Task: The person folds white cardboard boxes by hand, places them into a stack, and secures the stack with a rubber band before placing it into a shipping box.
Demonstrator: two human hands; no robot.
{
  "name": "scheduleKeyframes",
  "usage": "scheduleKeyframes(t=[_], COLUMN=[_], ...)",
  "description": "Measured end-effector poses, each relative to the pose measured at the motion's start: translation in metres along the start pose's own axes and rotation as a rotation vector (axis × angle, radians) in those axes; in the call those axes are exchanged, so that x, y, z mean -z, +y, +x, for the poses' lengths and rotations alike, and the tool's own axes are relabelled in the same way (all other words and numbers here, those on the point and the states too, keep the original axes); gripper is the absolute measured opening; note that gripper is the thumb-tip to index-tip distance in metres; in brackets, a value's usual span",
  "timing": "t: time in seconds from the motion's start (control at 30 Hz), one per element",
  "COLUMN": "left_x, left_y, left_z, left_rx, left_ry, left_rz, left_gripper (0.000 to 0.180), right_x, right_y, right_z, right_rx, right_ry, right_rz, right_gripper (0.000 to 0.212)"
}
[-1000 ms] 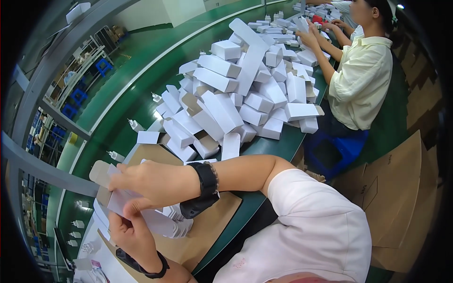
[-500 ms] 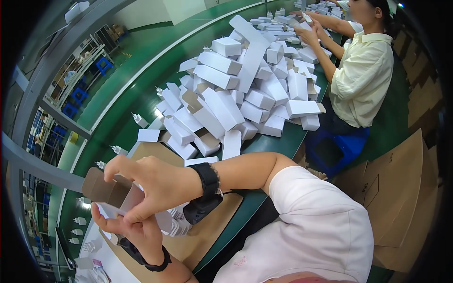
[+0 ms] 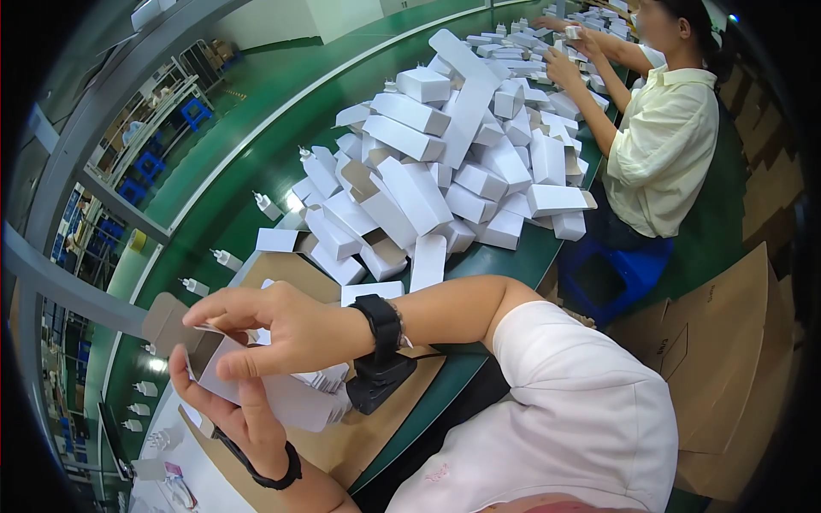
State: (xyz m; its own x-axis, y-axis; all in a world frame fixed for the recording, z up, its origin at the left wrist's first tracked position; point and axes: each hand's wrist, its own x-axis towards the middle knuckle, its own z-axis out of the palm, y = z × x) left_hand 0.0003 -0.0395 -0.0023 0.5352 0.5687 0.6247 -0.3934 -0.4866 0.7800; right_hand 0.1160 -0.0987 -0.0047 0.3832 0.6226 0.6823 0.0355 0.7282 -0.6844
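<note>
Low at the person's left, both hands grip one white carton (image 3: 282, 389): left hand (image 3: 235, 410) beneath, right hand (image 3: 278, 329) above pinching its open brown flap (image 3: 167, 325). Carton's long axis runs left-right, flap end leftward, over the green surface (image 3: 256, 171).

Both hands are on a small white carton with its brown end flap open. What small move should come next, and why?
Probably fold the open flap shut: the left hand cradles the small white carton from below while the right hand pinches its open end.
</note>
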Motion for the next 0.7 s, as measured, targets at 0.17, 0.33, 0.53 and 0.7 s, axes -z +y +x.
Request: scheduleKeyframes(t=[0.17,0.33,0.53,0.7], left_x=[0.021,0.012,0.029,0.063], left_y=[-0.005,0.002,-0.013,-0.001], left_z=[-0.002,-0.002,0.013,0.024], left_rx=[0.17,0.203,0.192,-0.136], left_ry=[-0.235,-0.121,-0.291,-0.686], left_rz=[-0.096,-0.284,0.048,0.571], left_gripper=[0.056,0.063,0.072,0.042], right_x=[0.011,0.006,0.027,0.017], right_y=[-0.002,-0.004,-0.007,-0.024], right_z=[0.002,0.0,0.005,0.014], right_rx=[-0.024,0.222,0.021,-0.323], right_ry=[-0.166,-0.077,-0.174,-0.199], right_rz=[-0.253,-0.254,-0.323,-0.118], right_gripper=[0.03,0.021,0.02,0.025])
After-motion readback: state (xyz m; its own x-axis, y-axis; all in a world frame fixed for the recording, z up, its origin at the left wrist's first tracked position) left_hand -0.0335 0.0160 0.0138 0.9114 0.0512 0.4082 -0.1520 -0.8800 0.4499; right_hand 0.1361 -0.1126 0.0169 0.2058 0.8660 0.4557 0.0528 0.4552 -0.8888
